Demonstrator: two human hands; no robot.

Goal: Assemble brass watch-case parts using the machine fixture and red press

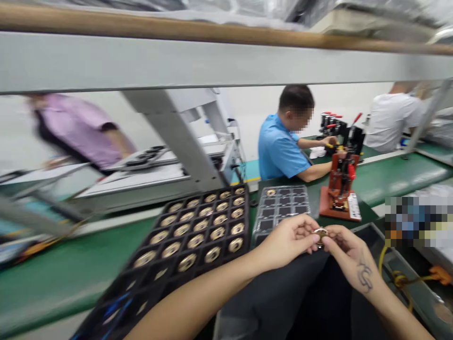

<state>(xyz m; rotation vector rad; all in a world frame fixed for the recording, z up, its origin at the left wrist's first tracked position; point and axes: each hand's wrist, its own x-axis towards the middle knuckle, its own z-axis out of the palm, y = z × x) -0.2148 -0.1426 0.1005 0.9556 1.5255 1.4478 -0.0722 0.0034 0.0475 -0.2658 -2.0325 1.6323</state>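
My left hand (295,238) and my right hand (345,245) meet in front of me, and their fingertips pinch a small round gold metal part (321,232) from both sides. It looks like a watch case, though fingers cover part of it. To the left lies a black compartment tray (208,225) with gold ring-shaped parts in many of its cells. Just beyond my left hand sits a clear plastic tray (282,204) with one gold part (271,192) in its far left cell.
A red press with a lever (340,196) stands past my hands. Across the green bench (396,172) a person in a blue shirt (283,146) works. A grey shelf beam (212,63) crosses above. At right are a clear bin and yellow cord (399,278).
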